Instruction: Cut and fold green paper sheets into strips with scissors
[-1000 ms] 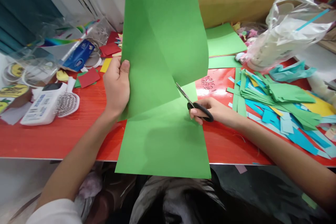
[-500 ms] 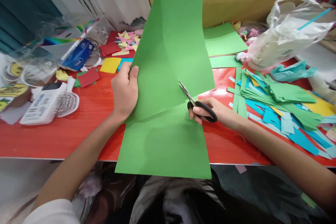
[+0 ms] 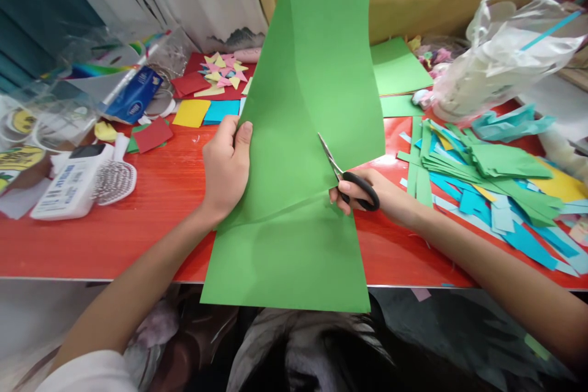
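A large green paper sheet stands bent upward from the red table, its lower half lying flat and hanging over the front edge. My left hand grips the sheet's left edge, thumb on the front. My right hand holds black-handled scissors at the sheet's right edge, where the blades point up and left into a cut along the fold.
Green and blue paper strips pile up at the right beside a clear plastic bag. More green sheets lie behind. Small coloured paper pieces, a white device, a hairbrush and a blue packet sit at the left.
My left hand has shifted right with the sheet, tilting its raised part to the right. The scissors have moved slightly right and sit deeper in the cut. Coloured pieces behind came into view.
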The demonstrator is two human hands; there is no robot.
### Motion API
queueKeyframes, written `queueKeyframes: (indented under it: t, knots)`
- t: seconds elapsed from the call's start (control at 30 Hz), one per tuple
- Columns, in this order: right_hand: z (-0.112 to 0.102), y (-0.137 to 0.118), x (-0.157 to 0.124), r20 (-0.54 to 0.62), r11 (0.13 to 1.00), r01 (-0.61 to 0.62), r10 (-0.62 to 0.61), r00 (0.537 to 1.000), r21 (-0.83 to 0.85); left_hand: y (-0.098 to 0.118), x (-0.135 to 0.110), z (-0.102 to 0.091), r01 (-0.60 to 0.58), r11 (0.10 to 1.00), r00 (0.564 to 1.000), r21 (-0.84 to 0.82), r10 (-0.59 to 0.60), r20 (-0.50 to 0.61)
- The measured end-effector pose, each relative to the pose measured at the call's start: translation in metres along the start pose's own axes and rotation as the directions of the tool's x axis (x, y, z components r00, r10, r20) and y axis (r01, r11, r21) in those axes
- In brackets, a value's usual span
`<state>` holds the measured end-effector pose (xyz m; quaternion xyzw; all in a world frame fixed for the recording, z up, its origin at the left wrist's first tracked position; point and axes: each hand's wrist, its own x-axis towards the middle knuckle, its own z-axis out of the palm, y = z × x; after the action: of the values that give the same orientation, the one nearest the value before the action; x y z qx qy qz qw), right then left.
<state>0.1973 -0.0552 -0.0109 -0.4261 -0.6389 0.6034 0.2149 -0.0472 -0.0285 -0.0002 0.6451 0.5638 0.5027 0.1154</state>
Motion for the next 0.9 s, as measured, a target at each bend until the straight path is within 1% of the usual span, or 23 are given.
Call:
queueKeyframes:
  t: [0.13,0.4,0.67,0.9]
  knots:
    - [-0.0002,0.002,0.0003,-0.004,1.0,0.016,-0.016,1.0,0.003,0.001,0.0001,0.0007,-0.006,1.0,1.0,0.007,0.007,-0.012]
    - [0.0009,0.0026,0.0009,-0.017,0.999,0.033,-0.033,0.999,0.021,0.0015,-0.0006,0.0011,-0.012,0.999,1.0,-0.048,0.011,-0.011]
    - [0.0027,0.0005,0.0015,-0.029,0.999,0.022,-0.021,0.999,0.031,0.0021,-0.0007,0.0007,0.006,0.997,1.0,-0.076,-0.006,0.002]
    - [0.0038,-0.0011,0.0025,-0.049,0.998,-0.014,0.017,0.999,0.053,0.0018,-0.0011,0.0008,0.013,0.997,1.0,-0.079,-0.013,0.008]
